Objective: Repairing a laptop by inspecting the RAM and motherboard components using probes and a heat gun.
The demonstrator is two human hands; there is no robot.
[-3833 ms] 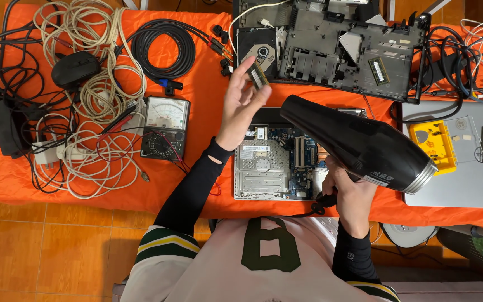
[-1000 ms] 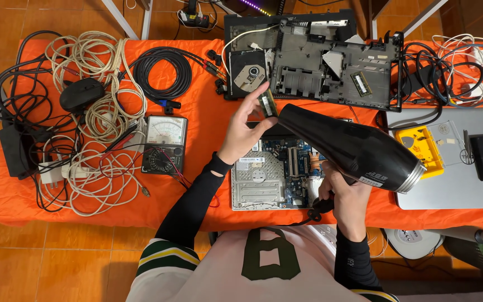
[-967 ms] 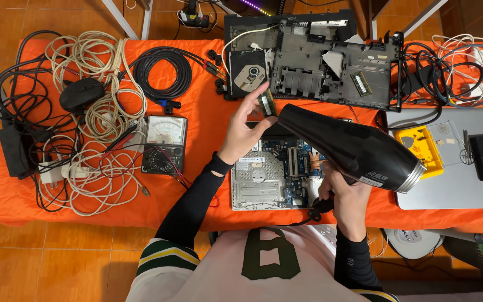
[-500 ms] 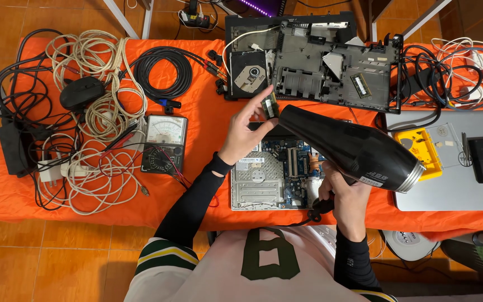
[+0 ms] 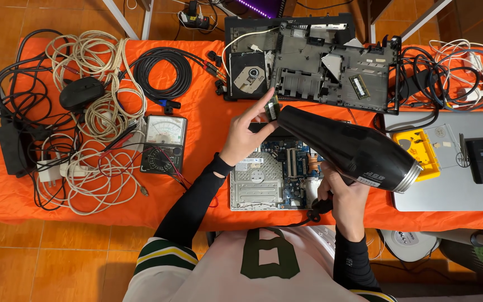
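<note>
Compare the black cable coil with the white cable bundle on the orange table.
The black cable coil is wound in one tidy ring; the white cable bundle sprawls in loose, tangled loops. The black coil is small and lies apart from the other clutter, while the white bundle spreads wider, and a black mouse and an analog multimeter lie against it. Both lie flat on the orange tablecloth, untouched by either hand.
</note>
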